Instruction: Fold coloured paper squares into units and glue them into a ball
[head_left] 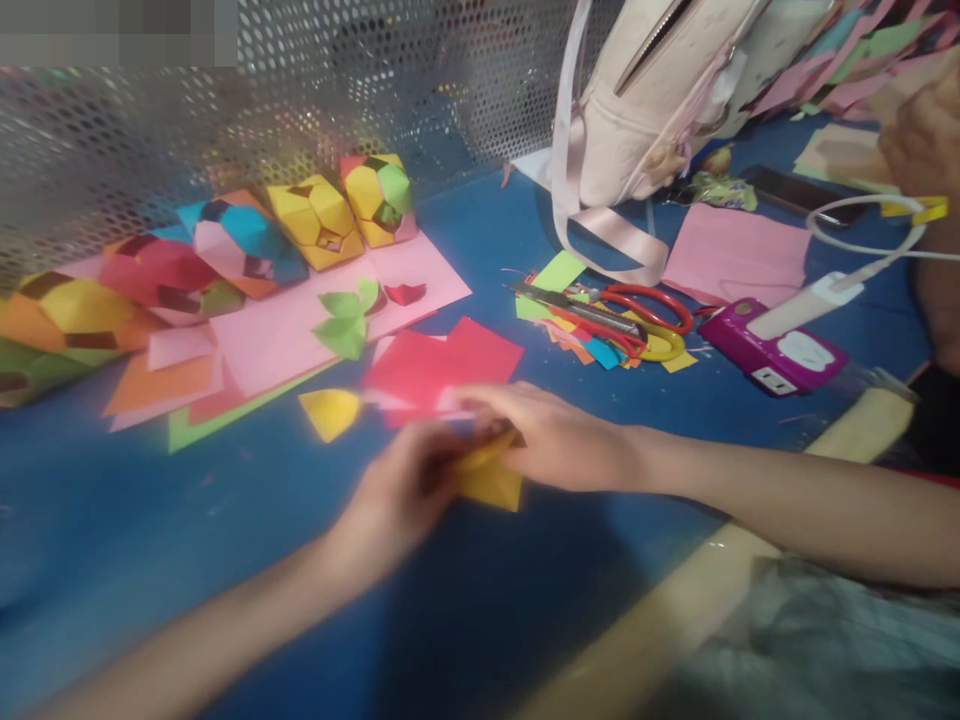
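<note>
A piece of yellow folded paper (491, 478) is between my two hands, above the blue table. My left hand (409, 470) is closed on its left side, blurred by motion. From the right, my right hand (551, 435) grips its upper edge, fingers bent over it. Just beyond the hands lie red paper sheets (450, 365). A small yellow folded piece (330, 412) rests to the left of them. Green folded pieces (349, 318) and a small red one (406, 294) sit on pink paper (277, 340).
Several folded paper balls (315, 222) line the perforated metal panel (300, 90). Scissors (652, 310) and a cutter (577, 308) lie on paper scraps. A purple power adapter (776, 345) with a white plug, a bag (637, 110) and another person's hand (922, 130) are at right.
</note>
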